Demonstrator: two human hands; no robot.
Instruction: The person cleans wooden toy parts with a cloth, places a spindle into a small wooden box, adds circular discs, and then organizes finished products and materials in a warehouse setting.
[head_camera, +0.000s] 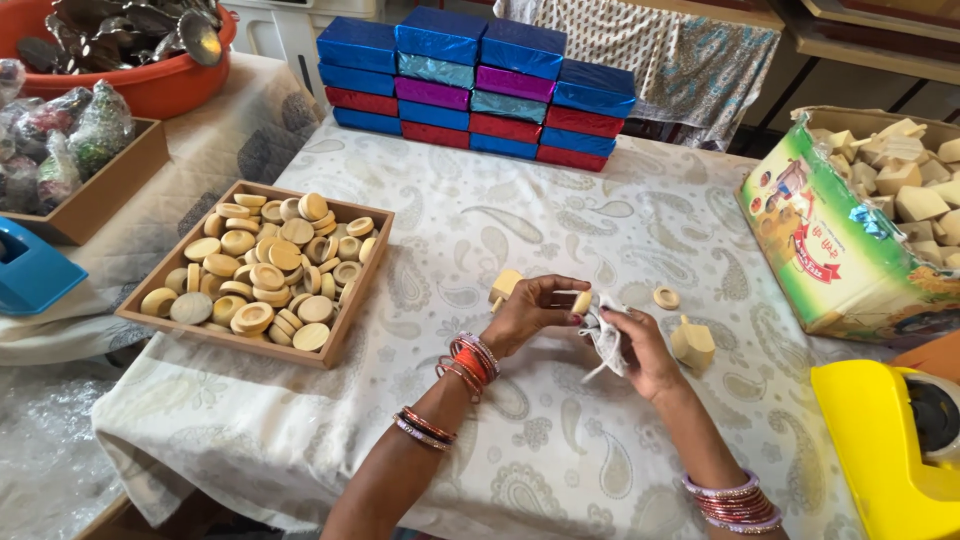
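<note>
My left hand (528, 309) pinches a small pale wooden piece (581, 301) above the table. Touching that piece is a white cloth (603, 336), bunched in my right hand (640, 352). A wooden block (504, 285) lies just behind my left hand. To the right of my right hand stands a wooden top-shaped piece (692, 344), and a small wooden ring (666, 297) lies behind it. Both wrists carry several bangles.
A wooden tray (168, 262) full of round wooden discs sits at the left. Stacked foil-wrapped boxes (470, 85) stand at the back. At the right are a printed carton (830, 245) of wooden blocks and a yellow tape dispenser (885, 440). Far left: a red tub (150, 85), a blue object (30, 270).
</note>
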